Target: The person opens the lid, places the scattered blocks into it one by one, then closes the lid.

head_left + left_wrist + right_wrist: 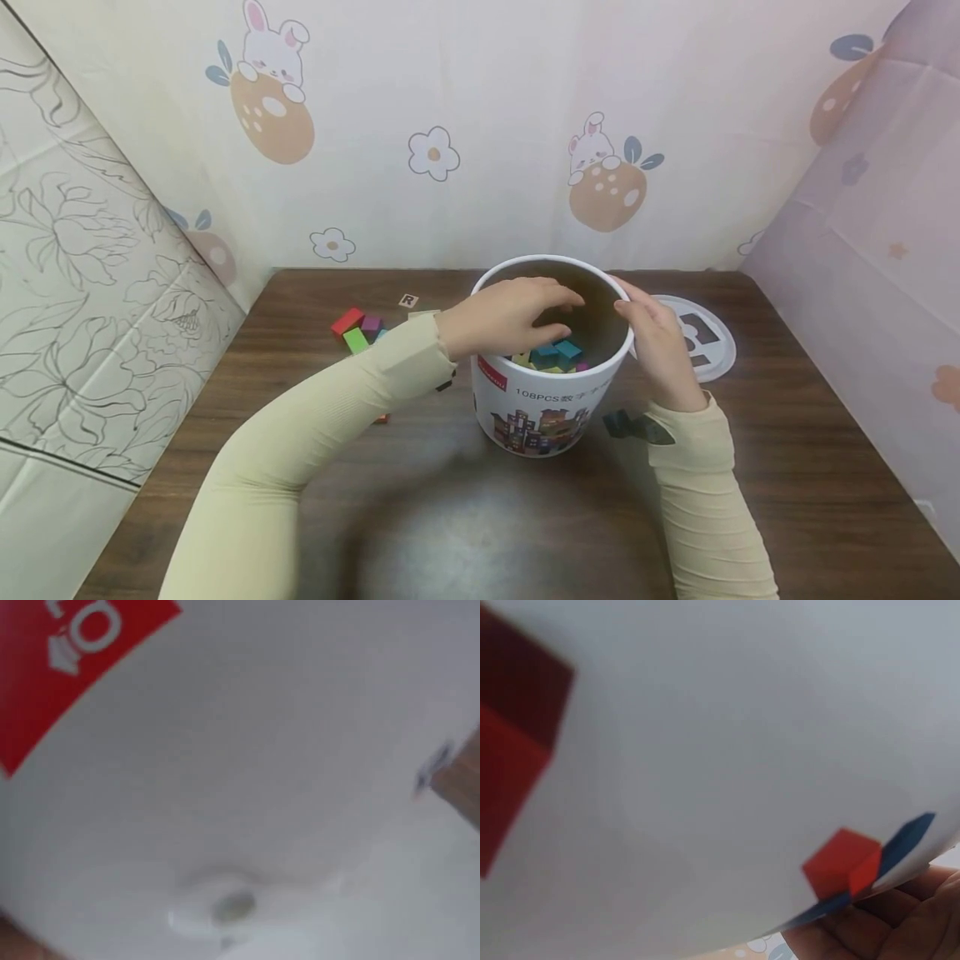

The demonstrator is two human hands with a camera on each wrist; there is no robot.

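Note:
A white bucket [498, 392] with printed building blocks on its side stands upright on the table. Inside it lie several coloured blocks [545, 357], teal and yellow among them. My left hand [510, 315] reaches over the rim into the bucket, thumb and fingers apart, with nothing visibly held. On the far right side, my right hand [660, 342] grips the bucket by its rim. The left wrist view is mostly filled by the bucket's wall [247, 765] and its red label. In the right wrist view, the fingers of my right hand [900, 922] lie against the bucket's outside.
Left of the bucket are a red block [348, 322], a purple block [371, 325], a green block [356, 340] and a letter R tile [408, 301]. A white lid [726, 354] with cut-out shapes lies behind my right hand. Dark pieces [618, 423] sit near my right sleeve.

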